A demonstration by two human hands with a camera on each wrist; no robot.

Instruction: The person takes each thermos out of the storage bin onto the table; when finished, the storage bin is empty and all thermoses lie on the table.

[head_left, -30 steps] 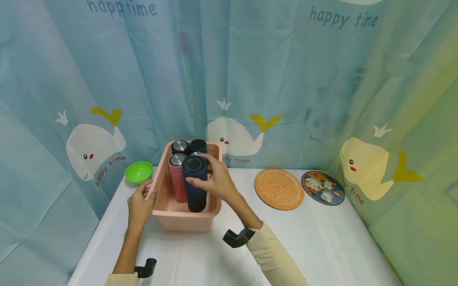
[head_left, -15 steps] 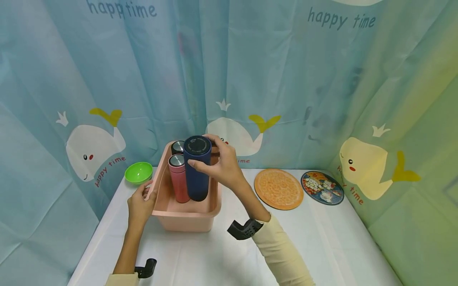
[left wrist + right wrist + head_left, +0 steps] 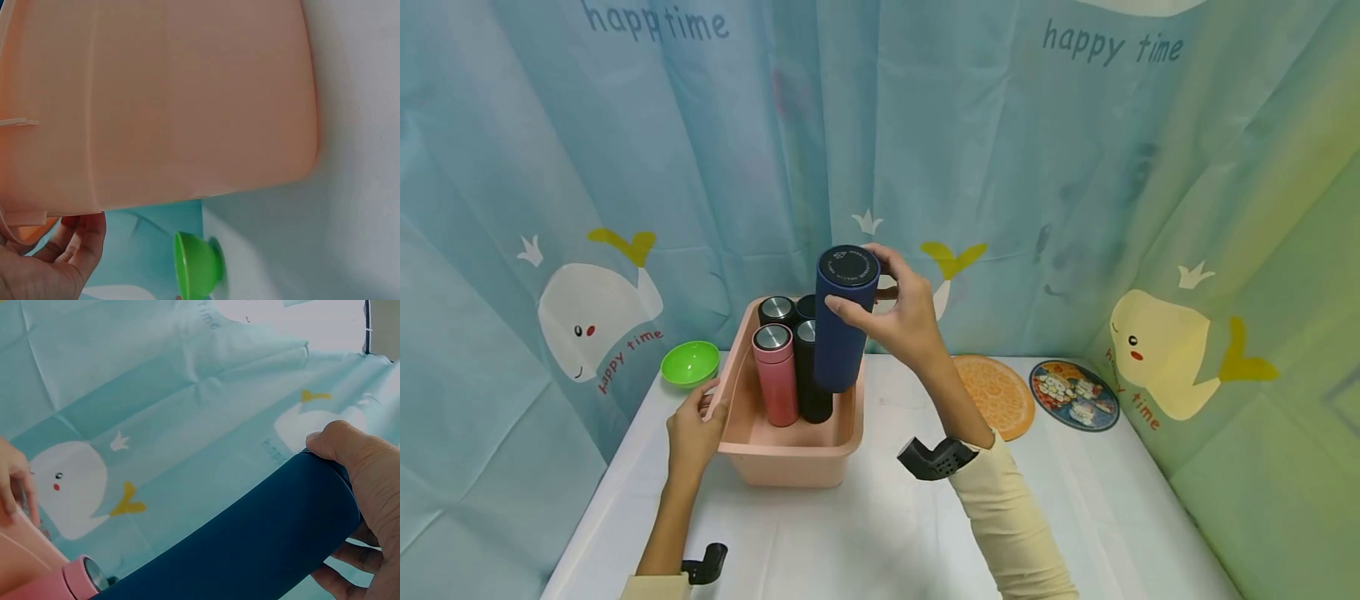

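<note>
My right hand (image 3: 904, 315) grips a dark blue thermos bottle (image 3: 842, 342) near its upper end, thumb on the near side. Its black, printed round end faces up, and its lower end overlaps the right side of a pink plastic bin (image 3: 790, 471) in the head view. Inside the bin stand a pink thermos (image 3: 777, 385), a black thermos (image 3: 812, 390) with a silver lid, and two more dark bottles behind, partly hidden. On the bin's left rim, my left hand (image 3: 695, 429) holds on; its curled fingers (image 3: 87, 240) show under the rim in the left wrist view.
A green bowl (image 3: 690, 364) stands left of the bin. To the right lie an orange round mat (image 3: 996, 400), partly behind my right arm, and a dark patterned round mat (image 3: 1075, 395). A curtain (image 3: 737, 167) with whale prints hangs behind the white table (image 3: 820, 550).
My right hand has lifted the blue thermos up and to the right, uncovering the black thermos behind it. My left hand and the bin have stayed in place.
</note>
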